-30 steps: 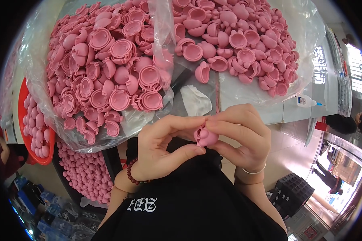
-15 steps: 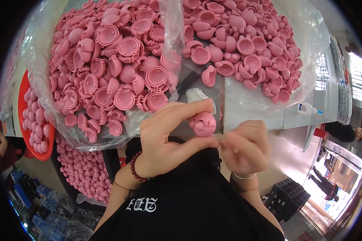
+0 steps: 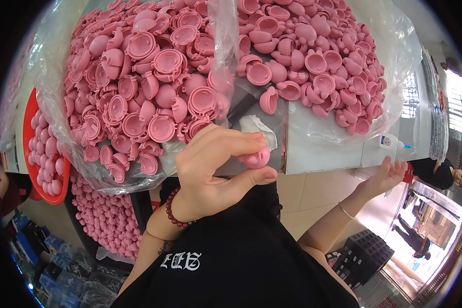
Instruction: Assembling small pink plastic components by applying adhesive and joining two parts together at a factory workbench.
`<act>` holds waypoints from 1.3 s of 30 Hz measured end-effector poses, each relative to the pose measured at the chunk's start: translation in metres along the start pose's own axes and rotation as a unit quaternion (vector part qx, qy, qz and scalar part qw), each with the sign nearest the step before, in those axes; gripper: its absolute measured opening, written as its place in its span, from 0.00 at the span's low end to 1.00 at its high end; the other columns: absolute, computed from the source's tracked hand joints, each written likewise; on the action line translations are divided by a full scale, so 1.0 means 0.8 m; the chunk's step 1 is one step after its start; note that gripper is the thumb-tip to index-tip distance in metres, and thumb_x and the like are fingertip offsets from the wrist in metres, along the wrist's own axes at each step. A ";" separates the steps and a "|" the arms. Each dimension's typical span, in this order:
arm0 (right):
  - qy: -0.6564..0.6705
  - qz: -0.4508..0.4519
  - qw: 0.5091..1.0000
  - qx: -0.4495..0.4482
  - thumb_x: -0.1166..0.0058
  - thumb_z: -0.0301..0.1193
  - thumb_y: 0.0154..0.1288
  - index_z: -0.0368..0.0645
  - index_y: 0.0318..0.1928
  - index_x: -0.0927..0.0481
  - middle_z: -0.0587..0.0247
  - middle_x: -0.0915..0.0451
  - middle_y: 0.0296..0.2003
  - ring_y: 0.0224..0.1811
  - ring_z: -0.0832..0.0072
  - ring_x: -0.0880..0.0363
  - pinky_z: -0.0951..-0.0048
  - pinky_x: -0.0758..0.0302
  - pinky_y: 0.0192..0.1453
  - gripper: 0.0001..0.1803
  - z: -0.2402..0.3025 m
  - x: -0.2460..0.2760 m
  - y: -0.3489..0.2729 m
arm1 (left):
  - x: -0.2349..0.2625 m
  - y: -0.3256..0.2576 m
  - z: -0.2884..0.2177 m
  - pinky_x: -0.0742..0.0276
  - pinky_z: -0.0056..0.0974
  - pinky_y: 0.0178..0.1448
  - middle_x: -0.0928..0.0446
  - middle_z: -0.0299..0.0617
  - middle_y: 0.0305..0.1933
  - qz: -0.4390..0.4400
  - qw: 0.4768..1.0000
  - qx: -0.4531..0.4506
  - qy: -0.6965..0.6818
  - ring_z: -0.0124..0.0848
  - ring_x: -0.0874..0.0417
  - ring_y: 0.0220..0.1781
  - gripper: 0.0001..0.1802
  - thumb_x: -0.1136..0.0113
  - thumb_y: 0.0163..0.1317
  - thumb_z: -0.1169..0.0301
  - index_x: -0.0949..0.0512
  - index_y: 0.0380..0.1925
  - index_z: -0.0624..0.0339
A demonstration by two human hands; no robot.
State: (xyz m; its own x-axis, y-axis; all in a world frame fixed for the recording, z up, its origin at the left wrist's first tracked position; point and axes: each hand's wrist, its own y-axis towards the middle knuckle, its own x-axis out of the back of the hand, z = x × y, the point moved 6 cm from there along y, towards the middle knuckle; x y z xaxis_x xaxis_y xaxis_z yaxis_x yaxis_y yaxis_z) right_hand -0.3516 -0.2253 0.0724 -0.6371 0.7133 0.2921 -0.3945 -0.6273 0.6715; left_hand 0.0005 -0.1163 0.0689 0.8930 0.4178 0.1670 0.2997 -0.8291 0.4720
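Between the thumb and fingers of my left hand [image 3: 210,172] is a small round pink plastic ball [image 3: 256,159], held just off the table's front edge. My fingers cover part of it. Well out to the right, my right hand [image 3: 384,178] is open, its fingers spread with nothing visible in them. Closest to that hand on the table is a small white bottle [image 3: 389,141] with a blue tip. A crumpled white tissue [image 3: 259,128] lies just beyond my left hand.
Two heaps of pink half-shells, a left one [image 3: 133,87] and a right one [image 3: 318,66], lie on clear plastic sheeting. At the left stands a red basket [image 3: 27,133] of pink balls. More balls [image 3: 105,215] fill a container below the table. Dark crates [image 3: 367,251] sit low at the right.
My right hand has moved away from the pink ball, out to the right, and its fingers have opened. My left hand still holds the ball, now turned slightly.
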 end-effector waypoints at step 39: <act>0.187 0.578 0.793 0.030 0.48 0.35 0.50 0.35 0.35 0.32 0.54 0.28 0.26 0.27 0.58 0.29 0.66 0.33 0.30 0.17 0.204 -0.125 -0.146 | 0.020 -0.037 -0.009 0.40 0.36 0.47 0.34 0.45 0.34 -0.012 0.987 0.063 -0.144 0.34 0.34 0.38 0.31 0.45 0.49 0.48 0.35 0.39 0.66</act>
State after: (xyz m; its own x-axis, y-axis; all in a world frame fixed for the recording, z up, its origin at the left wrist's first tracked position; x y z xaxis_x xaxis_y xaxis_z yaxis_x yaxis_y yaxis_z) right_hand -0.1339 -0.1723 0.0759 -0.7068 -0.4786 0.5210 0.6224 -0.7707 0.1364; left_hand 0.0035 -0.0826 0.0636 0.9382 0.3299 -0.1046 0.3450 -0.8677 0.3578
